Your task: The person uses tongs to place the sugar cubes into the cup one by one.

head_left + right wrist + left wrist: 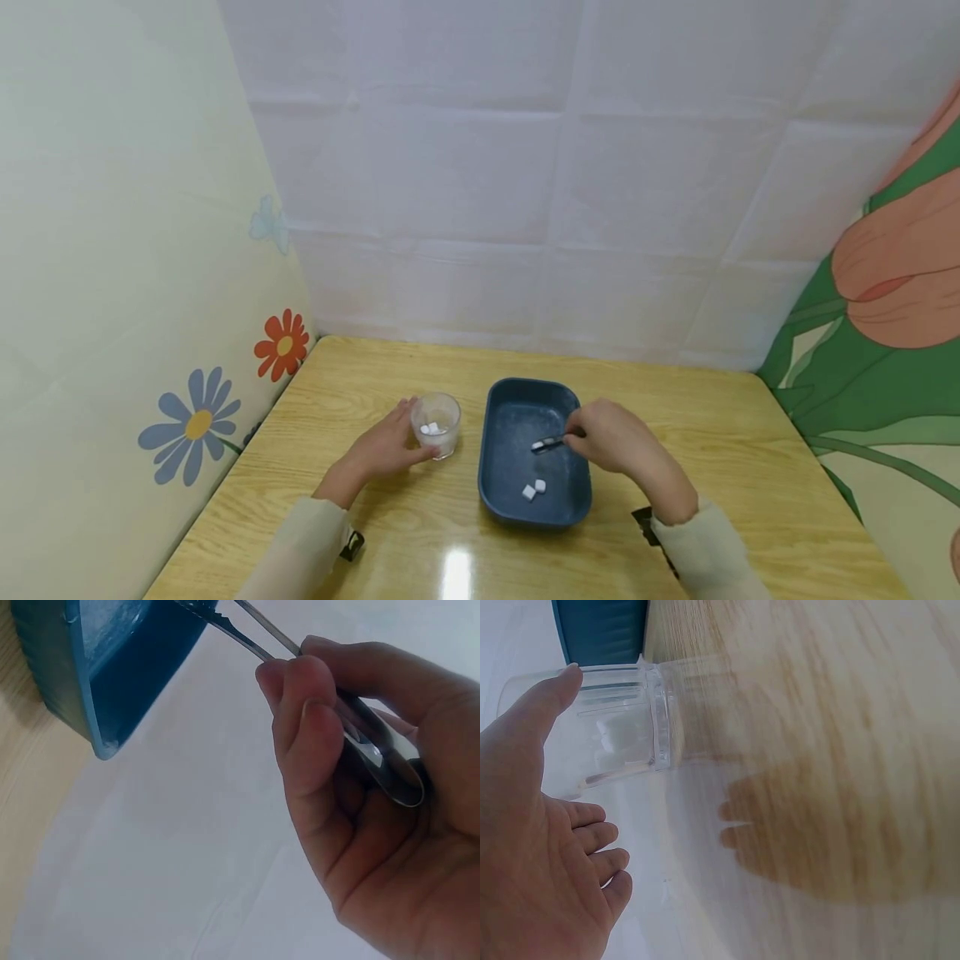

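Observation:
My left hand (386, 443) holds a clear glass (444, 440) standing upright on the table, with the thumb along its near side. A few white cubes (430, 429) lie inside the glass. In the left wrist view the thumb lies against the glass (619, 742) wall and the other fingers are loosely bent. My right hand (611, 435) pinches small metal tongs (367, 742), their bent end inside the palm. The tips reach over the dark blue tray (510, 408), with a white cube (537, 446) at them. Two more white cubes (529, 492) lie on the tray's floor near its front.
The glass stands left of the tray on a wood-grain table (405, 533). A white cloth backdrop (465, 183) hangs behind the table. Printed flower cloths stand along the left (112, 292) and right (885, 367) sides.

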The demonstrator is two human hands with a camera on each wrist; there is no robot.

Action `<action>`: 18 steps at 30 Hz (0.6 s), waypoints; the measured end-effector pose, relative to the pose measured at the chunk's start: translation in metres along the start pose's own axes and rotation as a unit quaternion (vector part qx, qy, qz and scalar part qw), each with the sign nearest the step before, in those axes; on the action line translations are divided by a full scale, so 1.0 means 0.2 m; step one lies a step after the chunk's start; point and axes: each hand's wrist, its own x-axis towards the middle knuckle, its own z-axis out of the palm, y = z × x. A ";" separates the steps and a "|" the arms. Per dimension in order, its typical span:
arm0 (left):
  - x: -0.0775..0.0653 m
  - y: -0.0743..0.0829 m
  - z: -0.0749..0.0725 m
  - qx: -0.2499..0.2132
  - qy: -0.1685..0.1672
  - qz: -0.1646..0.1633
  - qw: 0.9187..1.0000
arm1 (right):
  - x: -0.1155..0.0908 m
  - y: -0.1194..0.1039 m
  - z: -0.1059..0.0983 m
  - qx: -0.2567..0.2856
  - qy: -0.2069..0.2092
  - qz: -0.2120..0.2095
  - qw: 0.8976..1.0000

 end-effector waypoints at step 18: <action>0.00 -0.01 0.01 -0.001 0.000 0.003 1.000 | 0.03 -0.04 -0.03 0.005 0.027 -0.039 0.999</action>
